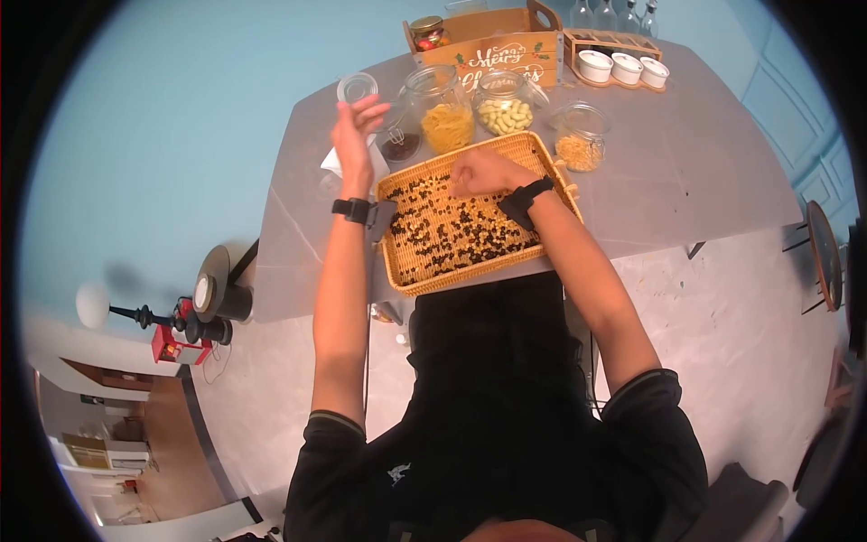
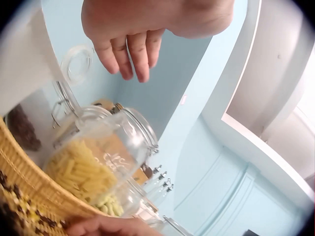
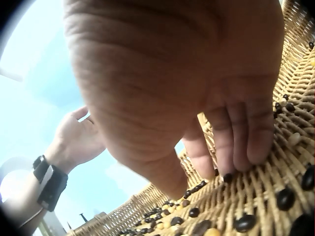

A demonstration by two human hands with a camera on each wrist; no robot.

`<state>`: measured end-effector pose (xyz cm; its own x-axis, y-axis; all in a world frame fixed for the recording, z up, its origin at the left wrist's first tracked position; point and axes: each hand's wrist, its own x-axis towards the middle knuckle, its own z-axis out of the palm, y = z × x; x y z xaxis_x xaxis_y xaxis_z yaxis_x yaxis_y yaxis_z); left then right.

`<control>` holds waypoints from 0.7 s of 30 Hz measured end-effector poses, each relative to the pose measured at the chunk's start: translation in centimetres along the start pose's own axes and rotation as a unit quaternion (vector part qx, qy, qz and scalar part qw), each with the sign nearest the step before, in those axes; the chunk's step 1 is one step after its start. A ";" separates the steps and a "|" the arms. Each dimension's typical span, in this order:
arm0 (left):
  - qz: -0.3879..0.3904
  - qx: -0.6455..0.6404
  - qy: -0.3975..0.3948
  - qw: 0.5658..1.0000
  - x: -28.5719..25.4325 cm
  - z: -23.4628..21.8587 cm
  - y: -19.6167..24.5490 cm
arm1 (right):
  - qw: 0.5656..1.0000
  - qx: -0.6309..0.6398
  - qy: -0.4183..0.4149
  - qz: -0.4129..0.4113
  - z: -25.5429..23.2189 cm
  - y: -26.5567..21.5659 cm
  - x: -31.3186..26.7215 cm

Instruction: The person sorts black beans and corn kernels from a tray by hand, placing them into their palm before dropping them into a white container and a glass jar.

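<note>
A shallow wicker basket (image 1: 391,257) on the table holds scattered black and yellow beans (image 1: 470,226). Inside its far part is my right hand (image 1: 486,172). The right wrist view shows this hand (image 3: 197,83) palm on, its fingers (image 3: 238,142) reaching down to the woven floor and the thumb apart from them. A black bean (image 3: 227,177) lies at one fingertip. My left hand (image 1: 354,144) is raised beyond the basket's left far corner, holding nothing; in the left wrist view this hand (image 2: 152,19) has its fingers loosely extended.
Behind the basket stand jars of pasta (image 1: 447,126), green-yellow pieces (image 1: 506,116) and dark contents (image 1: 400,144); another jar (image 1: 580,149) is at the right. Farther back are a wooden crate (image 1: 515,61), white cups (image 1: 625,69) and glass bottles (image 1: 605,16). A white cloth or paper lies left.
</note>
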<state>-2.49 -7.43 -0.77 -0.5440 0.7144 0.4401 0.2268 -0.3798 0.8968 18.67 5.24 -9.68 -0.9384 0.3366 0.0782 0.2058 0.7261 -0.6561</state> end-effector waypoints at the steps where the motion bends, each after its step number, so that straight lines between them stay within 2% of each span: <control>1: -0.006 -0.026 -0.008 1.000 -0.3 1.0 -0.4 | 0.999 0.026 -0.038 -0.009 -0.1 -0.8 -0.3; 5: -0.087 -0.118 -0.045 0.988 -2.4 4.9 -2.2 | 0.979 0.054 -0.188 -0.064 0.8 -1.6 -0.6; 8: -0.174 -0.170 -0.044 0.969 -3.7 7.0 -4.0 | 0.967 0.029 -0.239 -0.085 1.6 -1.4 -0.2; 12: -0.228 -0.167 -0.042 0.958 -4.5 6.8 -6.8 | 0.967 -0.016 -0.247 -0.061 1.4 -3.3 -0.8; 15: -0.231 -0.183 -0.050 0.954 -3.9 5.4 -7.9 | 0.966 -0.012 -0.244 -0.081 1.0 -3.9 -0.8; 18: -0.288 -0.221 -0.063 0.930 -3.5 4.0 -8.4 | 0.977 0.018 -0.201 -0.069 2.0 -3.3 0.0; 21: -0.365 -0.287 -0.119 0.878 -3.2 2.3 -8.3 | 0.971 0.080 -0.224 0.023 1.4 -2.8 1.4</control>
<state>-0.73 -5.22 -9.54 -0.1764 0.9669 -0.1842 -0.5927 0.0451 0.8042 16.43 2.85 -8.75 -0.9633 0.0460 -0.2643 0.2378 0.6027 -0.7617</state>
